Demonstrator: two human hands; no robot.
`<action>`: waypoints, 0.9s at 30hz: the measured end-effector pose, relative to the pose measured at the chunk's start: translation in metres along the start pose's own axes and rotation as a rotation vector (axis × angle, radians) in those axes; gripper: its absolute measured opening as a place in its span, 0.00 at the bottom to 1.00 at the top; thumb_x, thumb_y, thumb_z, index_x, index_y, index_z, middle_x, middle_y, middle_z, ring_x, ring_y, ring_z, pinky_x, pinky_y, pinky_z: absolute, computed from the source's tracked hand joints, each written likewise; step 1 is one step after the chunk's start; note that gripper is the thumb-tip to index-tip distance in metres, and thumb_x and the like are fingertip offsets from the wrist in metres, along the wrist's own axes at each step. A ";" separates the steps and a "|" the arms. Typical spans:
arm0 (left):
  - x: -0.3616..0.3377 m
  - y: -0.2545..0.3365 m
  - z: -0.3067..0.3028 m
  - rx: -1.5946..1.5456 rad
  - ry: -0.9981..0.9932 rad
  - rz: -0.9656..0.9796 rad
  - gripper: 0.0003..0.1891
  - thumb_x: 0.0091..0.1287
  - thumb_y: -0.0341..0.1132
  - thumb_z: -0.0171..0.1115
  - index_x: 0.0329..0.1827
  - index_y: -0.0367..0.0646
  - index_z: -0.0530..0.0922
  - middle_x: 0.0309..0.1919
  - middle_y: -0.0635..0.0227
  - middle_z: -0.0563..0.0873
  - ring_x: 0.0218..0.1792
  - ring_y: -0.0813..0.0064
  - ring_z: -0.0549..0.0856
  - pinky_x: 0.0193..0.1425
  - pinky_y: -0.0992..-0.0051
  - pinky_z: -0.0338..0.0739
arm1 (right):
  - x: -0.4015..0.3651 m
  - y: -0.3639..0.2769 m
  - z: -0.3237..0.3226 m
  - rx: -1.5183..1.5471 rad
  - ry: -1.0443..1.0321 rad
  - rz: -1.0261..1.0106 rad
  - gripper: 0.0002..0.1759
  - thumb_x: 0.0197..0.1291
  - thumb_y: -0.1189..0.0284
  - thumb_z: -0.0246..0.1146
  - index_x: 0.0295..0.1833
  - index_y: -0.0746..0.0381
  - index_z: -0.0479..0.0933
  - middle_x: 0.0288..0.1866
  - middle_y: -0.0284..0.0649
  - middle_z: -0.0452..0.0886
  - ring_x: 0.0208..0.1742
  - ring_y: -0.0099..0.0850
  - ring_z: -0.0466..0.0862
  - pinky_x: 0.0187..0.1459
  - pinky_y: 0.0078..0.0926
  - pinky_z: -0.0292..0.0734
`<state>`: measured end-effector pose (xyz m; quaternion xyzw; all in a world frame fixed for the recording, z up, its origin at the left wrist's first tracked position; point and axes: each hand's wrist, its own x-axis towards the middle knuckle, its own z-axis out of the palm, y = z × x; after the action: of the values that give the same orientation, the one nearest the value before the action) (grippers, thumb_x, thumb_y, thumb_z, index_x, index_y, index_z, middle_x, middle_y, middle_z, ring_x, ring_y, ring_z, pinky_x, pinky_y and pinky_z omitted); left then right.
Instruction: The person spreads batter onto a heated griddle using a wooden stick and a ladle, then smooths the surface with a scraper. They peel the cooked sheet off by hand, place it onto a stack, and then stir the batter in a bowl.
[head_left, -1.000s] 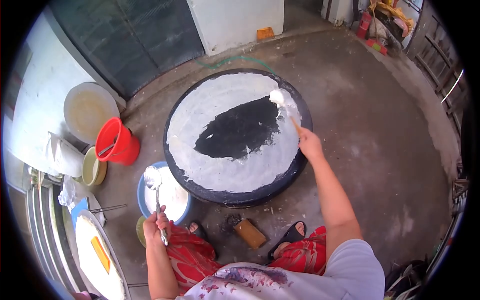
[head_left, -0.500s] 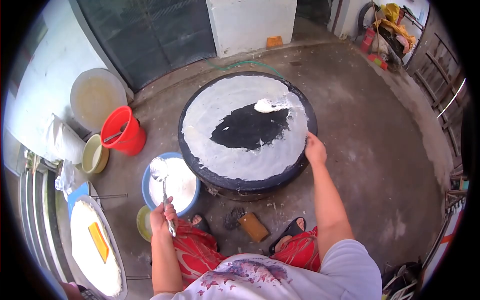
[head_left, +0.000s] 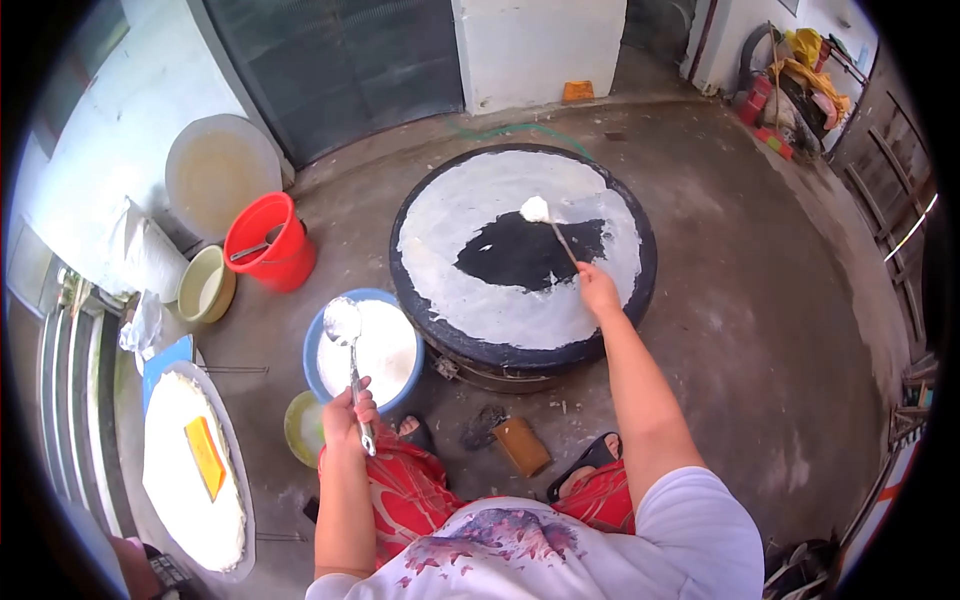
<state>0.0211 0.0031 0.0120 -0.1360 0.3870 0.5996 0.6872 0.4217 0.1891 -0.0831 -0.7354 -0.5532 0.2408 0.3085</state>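
My left hand (head_left: 352, 412) is closed around the handle of a large metal spoon (head_left: 342, 320), its bowl coated white. The spoon's bowl is above the blue basin (head_left: 312, 350), which holds white batter (head_left: 385, 350). My right hand (head_left: 598, 290) grips a thin stick (head_left: 565, 245) with a lump of white batter (head_left: 535, 208) at its far end. That lump touches the batter layer (head_left: 480, 325) spread over a large round black griddle (head_left: 648, 240). A dark bare patch (head_left: 510, 255) shows in the middle of the layer.
At left stand a red bucket (head_left: 265, 245), a yellowish basin (head_left: 205, 285) and a round board (head_left: 222, 165) against the wall. An oval white stack (head_left: 190, 500) carries a yellow scraper (head_left: 205, 458). A brown block (head_left: 522, 447) lies between my feet.
My right hand has moved from the griddle's right edge inward over its surface, turning the stick to point away from me. My left hand still holds the spoon above the basin.
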 end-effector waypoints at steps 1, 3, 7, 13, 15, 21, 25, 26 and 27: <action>0.000 0.000 0.000 -0.006 -0.008 0.002 0.16 0.69 0.37 0.38 0.47 0.32 0.68 0.22 0.71 0.70 0.15 0.85 0.65 0.15 0.86 0.61 | -0.002 -0.005 0.002 -0.059 -0.060 -0.018 0.15 0.61 0.64 0.50 0.52 0.48 0.74 0.47 0.42 0.78 0.48 0.40 0.77 0.49 0.32 0.71; -0.001 0.000 -0.003 -0.013 -0.010 0.000 0.16 0.69 0.37 0.38 0.48 0.32 0.68 0.22 0.71 0.70 0.15 0.84 0.65 0.15 0.86 0.61 | -0.015 -0.011 -0.016 -0.019 -0.124 0.009 0.15 0.61 0.65 0.50 0.52 0.49 0.74 0.47 0.42 0.78 0.49 0.40 0.77 0.49 0.32 0.71; 0.001 0.003 -0.004 -0.016 -0.039 0.008 0.15 0.69 0.36 0.37 0.47 0.33 0.67 0.23 0.69 0.69 0.16 0.83 0.65 0.16 0.85 0.61 | -0.033 -0.014 -0.034 -0.035 0.078 0.242 0.15 0.60 0.66 0.49 0.52 0.50 0.74 0.48 0.43 0.78 0.49 0.40 0.77 0.50 0.32 0.70; 0.002 0.004 -0.008 0.003 -0.067 -0.016 0.15 0.69 0.36 0.37 0.46 0.32 0.66 0.24 0.68 0.69 0.17 0.82 0.65 0.16 0.85 0.61 | -0.040 -0.024 0.014 -0.080 -0.137 -0.081 0.16 0.61 0.65 0.48 0.53 0.48 0.74 0.46 0.42 0.79 0.48 0.40 0.78 0.48 0.32 0.72; 0.001 0.006 -0.007 -0.008 -0.075 -0.022 0.15 0.69 0.36 0.36 0.46 0.32 0.67 0.24 0.68 0.69 0.17 0.82 0.65 0.16 0.85 0.61 | -0.042 -0.036 -0.004 -0.070 -0.179 -0.065 0.16 0.61 0.65 0.48 0.52 0.50 0.74 0.46 0.43 0.79 0.48 0.40 0.78 0.48 0.33 0.71; -0.002 0.006 -0.008 -0.004 -0.058 -0.006 0.15 0.69 0.36 0.36 0.46 0.32 0.67 0.24 0.67 0.70 0.17 0.82 0.65 0.16 0.84 0.61 | -0.031 -0.024 0.019 -0.033 -0.092 -0.073 0.15 0.60 0.66 0.49 0.51 0.52 0.75 0.44 0.44 0.79 0.46 0.39 0.79 0.46 0.31 0.72; 0.000 0.007 -0.012 -0.005 -0.066 -0.009 0.15 0.69 0.36 0.36 0.46 0.32 0.67 0.23 0.67 0.70 0.17 0.82 0.65 0.16 0.84 0.62 | -0.036 -0.029 0.009 -0.058 -0.311 -0.298 0.16 0.58 0.66 0.49 0.51 0.51 0.75 0.43 0.43 0.79 0.46 0.41 0.78 0.44 0.32 0.73; 0.001 0.008 -0.012 -0.005 -0.069 -0.011 0.15 0.69 0.36 0.36 0.46 0.32 0.67 0.23 0.67 0.70 0.17 0.82 0.65 0.16 0.84 0.62 | -0.043 -0.038 -0.008 -0.060 -0.308 -0.298 0.16 0.58 0.66 0.49 0.51 0.51 0.75 0.43 0.43 0.79 0.46 0.41 0.78 0.44 0.32 0.73; 0.002 0.009 -0.014 -0.001 -0.081 -0.012 0.15 0.69 0.36 0.36 0.46 0.32 0.67 0.24 0.67 0.70 0.17 0.82 0.65 0.16 0.84 0.62 | -0.055 -0.058 -0.034 -0.156 -0.376 -0.240 0.17 0.56 0.68 0.51 0.52 0.52 0.74 0.42 0.43 0.79 0.43 0.41 0.78 0.43 0.33 0.73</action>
<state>0.0075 -0.0024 0.0040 -0.1141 0.3579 0.6006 0.7058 0.3920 0.1412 -0.0172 -0.6280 -0.7015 0.2916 0.1685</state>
